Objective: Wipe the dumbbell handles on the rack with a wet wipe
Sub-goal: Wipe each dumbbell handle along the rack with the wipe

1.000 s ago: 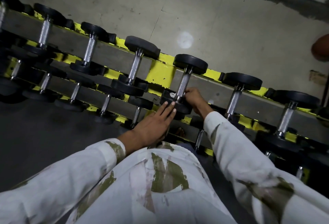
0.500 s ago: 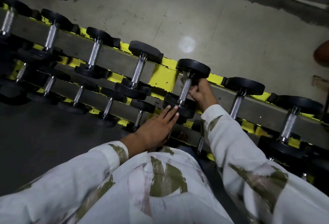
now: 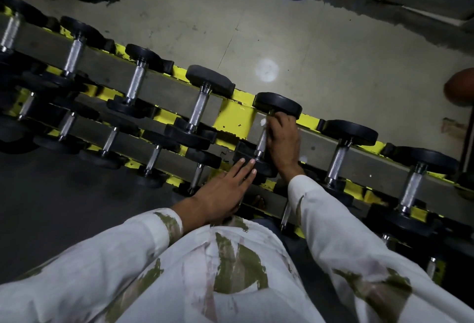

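Two-tier yellow rack (image 3: pixel 234 119) runs diagonally, loaded with black-headed dumbbells, chrome handles all in a row on the left side. Left hand (image 3: pixel 220 194) is flat, fingers straight and pressed together, fingertips resting on the near head of the dumbbell (image 3: pixel 278 104) in the middle of the top tier. Right hand (image 3: pixel 283 140) is curled round the far end of that dumbbell's handle (image 3: pixel 260 143), just under the far head, with a bit of white wet wipe (image 3: pixel 263 122) poking out by the fingers. Further right sits the next dumbbell (image 3: pixel 337 158), and an orange ball (image 3: pixel 460 89) is on the floor at the edge.
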`<action>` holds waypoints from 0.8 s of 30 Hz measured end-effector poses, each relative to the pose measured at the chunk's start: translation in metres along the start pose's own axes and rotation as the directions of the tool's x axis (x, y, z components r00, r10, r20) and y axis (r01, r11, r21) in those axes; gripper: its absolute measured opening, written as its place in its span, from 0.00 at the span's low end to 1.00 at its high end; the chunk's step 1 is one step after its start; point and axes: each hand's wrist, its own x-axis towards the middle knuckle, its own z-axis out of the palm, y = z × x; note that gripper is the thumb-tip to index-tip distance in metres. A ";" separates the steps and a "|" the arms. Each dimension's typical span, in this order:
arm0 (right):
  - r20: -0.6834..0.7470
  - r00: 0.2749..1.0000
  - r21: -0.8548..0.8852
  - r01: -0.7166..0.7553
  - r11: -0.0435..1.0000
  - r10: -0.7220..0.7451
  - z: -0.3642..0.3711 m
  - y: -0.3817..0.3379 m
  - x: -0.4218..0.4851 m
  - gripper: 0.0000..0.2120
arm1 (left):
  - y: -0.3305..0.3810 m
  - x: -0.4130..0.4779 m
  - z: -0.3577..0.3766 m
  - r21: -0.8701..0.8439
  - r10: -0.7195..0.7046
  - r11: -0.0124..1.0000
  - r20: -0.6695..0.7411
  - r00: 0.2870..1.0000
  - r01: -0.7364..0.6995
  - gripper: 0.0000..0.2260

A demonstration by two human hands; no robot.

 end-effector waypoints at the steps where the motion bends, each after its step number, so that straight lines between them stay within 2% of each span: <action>1: 0.046 0.997 -0.071 0.062 0.996 -0.059 -0.002 0.005 0.001 0.14 | 0.000 0.000 -0.001 0.002 0.003 1.000 0.006 1.000 -0.003 0.38; 4: 0.179 0.977 -0.207 0.151 0.967 -0.115 -0.006 0.006 0.010 0.18 | 0.001 -0.001 -0.003 0.012 0.003 1.000 0.010 1.000 -0.003 0.36; 7: 0.379 0.924 -0.306 0.169 0.937 -0.043 -0.010 -0.015 0.031 0.13 | 0.002 0.001 -0.002 0.022 0.003 1.000 -0.001 1.000 -0.003 0.37; 9: 0.545 0.838 -0.348 0.234 0.908 -0.008 -0.010 -0.030 0.043 0.10 | 0.002 0.001 0.000 0.016 0.000 1.000 0.003 1.000 0.000 0.37; 11: 0.729 0.683 -0.295 0.377 0.878 -0.049 -0.010 -0.039 0.049 0.10 | 0.002 0.000 0.000 0.006 -0.002 1.000 0.002 1.000 0.002 0.38; 12: 0.775 0.628 -0.267 0.428 0.863 -0.072 -0.012 -0.038 0.052 0.10 | 0.002 0.000 0.001 0.002 -0.003 1.000 0.001 1.000 0.003 0.38; 13: 0.778 0.622 -0.264 0.460 0.848 -0.095 -0.015 -0.034 0.055 0.10 | 0.002 0.000 0.001 -0.003 -0.003 1.000 0.000 1.000 0.003 0.38; 16: 0.626 0.767 -0.329 0.419 0.846 -0.137 -0.025 -0.019 0.062 0.08 | 0.002 0.002 0.004 -0.021 -0.010 1.000 -0.012 1.000 0.010 0.39; 18: 0.537 0.821 -0.320 0.410 0.854 -0.193 -0.027 -0.011 0.053 0.09 | 0.003 0.003 0.007 -0.025 -0.017 1.000 -0.018 1.000 0.016 0.39; 22: 0.543 0.758 -0.218 0.543 0.811 -0.362 -0.023 0.000 0.041 0.09 | 0.002 0.003 0.010 -0.026 -0.014 1.000 -0.026 1.000 0.013 0.40; 24: 0.458 0.797 -0.203 0.525 0.827 -0.393 -0.029 0.006 0.047 0.11 | 0.001 0.003 0.011 -0.027 -0.010 1.000 -0.027 1.000 0.009 0.40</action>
